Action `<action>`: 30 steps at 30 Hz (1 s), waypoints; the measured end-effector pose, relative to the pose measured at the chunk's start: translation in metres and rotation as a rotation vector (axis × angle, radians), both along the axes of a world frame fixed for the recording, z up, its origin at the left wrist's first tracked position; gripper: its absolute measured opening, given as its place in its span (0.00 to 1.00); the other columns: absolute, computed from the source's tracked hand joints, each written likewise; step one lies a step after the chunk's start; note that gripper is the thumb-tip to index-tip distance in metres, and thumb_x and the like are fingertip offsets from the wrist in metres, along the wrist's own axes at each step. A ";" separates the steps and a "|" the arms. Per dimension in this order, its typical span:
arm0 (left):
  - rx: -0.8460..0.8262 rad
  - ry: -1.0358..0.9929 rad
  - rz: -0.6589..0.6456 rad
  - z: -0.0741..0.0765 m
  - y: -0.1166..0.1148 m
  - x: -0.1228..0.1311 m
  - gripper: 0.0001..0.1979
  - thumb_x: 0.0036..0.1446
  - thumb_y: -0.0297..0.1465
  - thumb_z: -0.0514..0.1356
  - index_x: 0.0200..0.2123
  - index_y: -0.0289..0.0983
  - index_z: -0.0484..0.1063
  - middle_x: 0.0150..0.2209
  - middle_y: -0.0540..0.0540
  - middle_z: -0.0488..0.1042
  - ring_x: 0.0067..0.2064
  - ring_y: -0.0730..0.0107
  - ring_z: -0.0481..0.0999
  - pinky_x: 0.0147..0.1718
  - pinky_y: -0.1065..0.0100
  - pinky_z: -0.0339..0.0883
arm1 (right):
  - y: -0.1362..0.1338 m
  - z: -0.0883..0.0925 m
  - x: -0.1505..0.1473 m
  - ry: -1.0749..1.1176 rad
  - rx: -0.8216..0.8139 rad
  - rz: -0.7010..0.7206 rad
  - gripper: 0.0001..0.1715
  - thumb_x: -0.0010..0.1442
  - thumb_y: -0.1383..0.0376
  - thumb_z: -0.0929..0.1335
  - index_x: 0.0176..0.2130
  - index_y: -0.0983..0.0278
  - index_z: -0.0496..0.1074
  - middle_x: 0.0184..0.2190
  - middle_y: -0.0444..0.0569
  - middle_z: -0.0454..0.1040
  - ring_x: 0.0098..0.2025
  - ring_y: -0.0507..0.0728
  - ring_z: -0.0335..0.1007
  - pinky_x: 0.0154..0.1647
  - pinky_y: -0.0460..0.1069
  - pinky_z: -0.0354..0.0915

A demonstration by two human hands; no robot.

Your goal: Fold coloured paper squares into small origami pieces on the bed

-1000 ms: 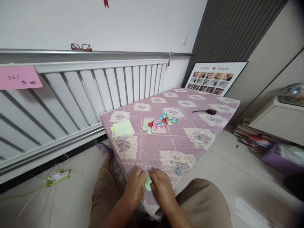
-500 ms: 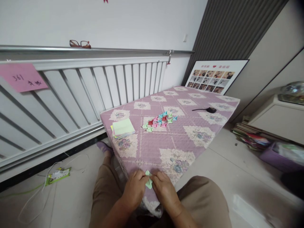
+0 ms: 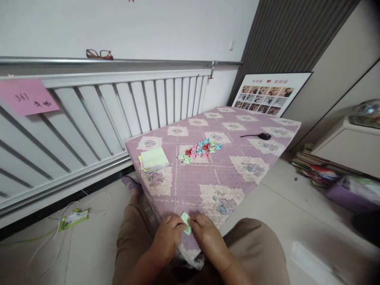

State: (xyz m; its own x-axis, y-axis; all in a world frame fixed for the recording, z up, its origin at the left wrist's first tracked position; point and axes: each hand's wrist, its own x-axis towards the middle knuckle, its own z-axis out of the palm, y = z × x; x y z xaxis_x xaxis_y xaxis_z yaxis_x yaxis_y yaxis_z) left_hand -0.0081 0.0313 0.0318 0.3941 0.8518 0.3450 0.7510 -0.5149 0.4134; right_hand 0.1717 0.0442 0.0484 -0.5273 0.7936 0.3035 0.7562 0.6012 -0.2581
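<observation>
A small folded piece of light green paper [image 3: 186,222] lies at the near corner of the table, between my two hands. My left hand [image 3: 170,234] pinches its left side with curled fingers. From the right, my right hand [image 3: 207,236] grips the opposite edge, fingers closed. The fingertips hide parts of the paper's sides. Farther up the cloth sits a cluster of small folded paper pieces [image 3: 200,151] in red, pink, blue and green. Left of that cluster is a stack of square paper sheets [image 3: 154,158], pale green on top.
A purple floral tablecloth [image 3: 190,186] covers the table. Near its right edge lies a black ladle-like utensil [image 3: 264,136]. A white radiator [image 3: 166,103] runs along the left, with glasses [image 3: 99,54] on the pipe above. A photo board [image 3: 271,95] leans at the far end.
My fingers have shifted slightly on the green paper, and more of its middle shows between them. Both hands stay at the table's near corner. The view has moved a little.
</observation>
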 end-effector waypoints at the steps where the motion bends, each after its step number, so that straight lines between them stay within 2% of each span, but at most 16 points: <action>1: 0.020 -0.017 -0.003 -0.002 0.000 0.000 0.09 0.56 0.22 0.58 0.37 0.38 0.76 0.37 0.48 0.74 0.39 0.65 0.69 0.41 0.64 0.65 | 0.000 0.000 0.000 -0.003 0.001 0.004 0.10 0.62 0.70 0.65 0.43 0.63 0.73 0.36 0.48 0.72 0.38 0.56 0.66 0.41 0.50 0.63; 10: 0.087 -0.040 -0.052 -0.007 -0.003 -0.002 0.11 0.58 0.23 0.55 0.40 0.37 0.75 0.38 0.45 0.74 0.41 0.65 0.70 0.42 0.63 0.68 | -0.003 -0.003 0.003 0.019 -0.021 0.002 0.14 0.62 0.71 0.64 0.46 0.62 0.72 0.42 0.49 0.73 0.43 0.58 0.67 0.47 0.52 0.65; 16: 0.060 0.074 -0.097 -0.004 -0.013 -0.005 0.18 0.58 0.24 0.56 0.52 0.40 0.68 0.46 0.46 0.72 0.46 0.63 0.68 0.46 0.61 0.67 | -0.007 -0.003 0.003 0.071 -0.008 0.003 0.15 0.63 0.71 0.62 0.47 0.63 0.73 0.43 0.50 0.74 0.45 0.59 0.68 0.49 0.53 0.65; 24: 0.158 0.193 -0.030 -0.002 -0.024 0.000 0.15 0.60 0.29 0.57 0.51 0.41 0.68 0.49 0.45 0.70 0.49 0.60 0.66 0.48 0.60 0.65 | -0.006 -0.006 0.004 0.095 0.027 -0.008 0.17 0.60 0.73 0.64 0.48 0.62 0.71 0.44 0.50 0.74 0.46 0.58 0.68 0.49 0.54 0.65; 30: 0.305 0.227 0.034 -0.012 -0.028 0.003 0.13 0.63 0.32 0.54 0.50 0.41 0.69 0.50 0.45 0.69 0.51 0.60 0.65 0.50 0.59 0.63 | -0.003 -0.002 -0.002 -0.077 0.069 -0.027 0.20 0.59 0.68 0.68 0.52 0.60 0.68 0.39 0.49 0.73 0.42 0.58 0.67 0.43 0.53 0.64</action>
